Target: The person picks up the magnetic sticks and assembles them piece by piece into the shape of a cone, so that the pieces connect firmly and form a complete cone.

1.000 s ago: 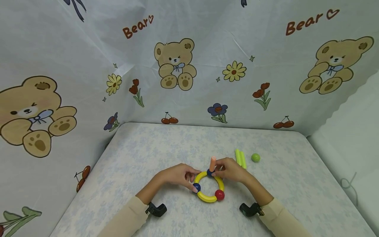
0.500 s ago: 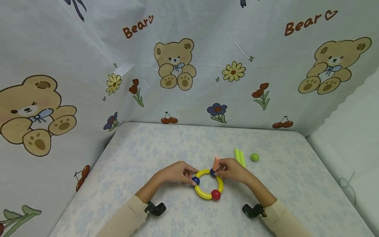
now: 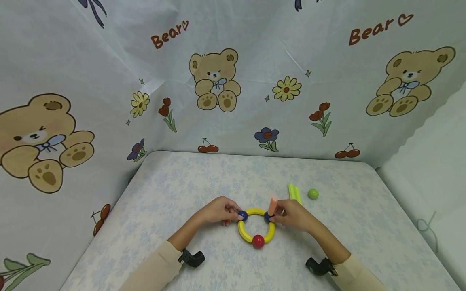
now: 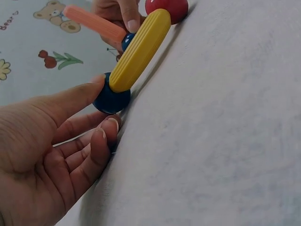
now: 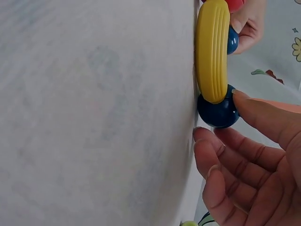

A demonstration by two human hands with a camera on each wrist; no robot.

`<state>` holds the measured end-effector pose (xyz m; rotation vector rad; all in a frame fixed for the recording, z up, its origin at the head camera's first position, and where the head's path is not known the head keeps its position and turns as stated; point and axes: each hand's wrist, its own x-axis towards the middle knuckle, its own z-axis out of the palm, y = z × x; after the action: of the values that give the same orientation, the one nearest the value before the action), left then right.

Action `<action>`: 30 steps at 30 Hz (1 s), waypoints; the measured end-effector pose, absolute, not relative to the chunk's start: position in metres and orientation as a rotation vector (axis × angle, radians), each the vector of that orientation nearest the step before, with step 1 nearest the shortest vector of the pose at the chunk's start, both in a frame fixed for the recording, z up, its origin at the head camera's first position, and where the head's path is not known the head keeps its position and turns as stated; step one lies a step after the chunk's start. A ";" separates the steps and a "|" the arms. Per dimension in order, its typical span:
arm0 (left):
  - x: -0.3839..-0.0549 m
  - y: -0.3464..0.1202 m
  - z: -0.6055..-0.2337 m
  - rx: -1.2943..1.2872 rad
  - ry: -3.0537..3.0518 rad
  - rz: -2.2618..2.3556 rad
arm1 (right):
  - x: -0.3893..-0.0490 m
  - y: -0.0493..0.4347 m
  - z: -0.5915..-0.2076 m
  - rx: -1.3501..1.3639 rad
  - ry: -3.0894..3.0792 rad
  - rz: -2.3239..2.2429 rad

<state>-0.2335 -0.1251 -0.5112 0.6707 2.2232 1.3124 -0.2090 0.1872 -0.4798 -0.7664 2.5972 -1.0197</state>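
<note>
Three curved yellow rods [image 3: 255, 211] and three balls form a ring lying on the table. Its red ball [image 3: 258, 241] is at the near side. At the ring's left, my left hand [image 3: 221, 211] pinches a blue ball [image 4: 113, 100], thumb on top and fingertips below. My right hand [image 3: 294, 216] grips the other blue ball [image 5: 217, 113] at the right, its thumb pressing the upper side. From that ball a straight orange rod [image 3: 272, 206] sticks up, leaning slightly right, beside the right hand's fingers.
Behind the right hand lie light green sticks [image 3: 295, 193] side by side, partly covered by that hand. A green ball [image 3: 313, 194] sits to their right. A bear-printed cloth [image 3: 247, 121] hangs behind the pale patterned table [image 3: 204, 173].
Both hands have turned the ring clockwise as seen from above. The red ball moved left to the near middle, the orange rod swung right, and the left blue ball moved away.
</note>
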 end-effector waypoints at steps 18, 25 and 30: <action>-0.226 -0.108 -0.527 0.513 2.399 1.410 | -0.182 0.193 -0.479 -0.661 2.636 -0.888; -0.230 -0.102 -0.523 0.556 2.443 1.383 | -0.176 0.193 -0.477 -0.716 2.640 -0.890; -0.235 -0.097 -0.520 0.616 2.505 1.317 | -0.173 0.193 -0.474 -0.756 2.606 -0.896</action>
<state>-0.2352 -0.0971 -0.5202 0.6157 2.5046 1.3169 -0.1735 0.1930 -0.4744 -0.7564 2.6056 -0.8957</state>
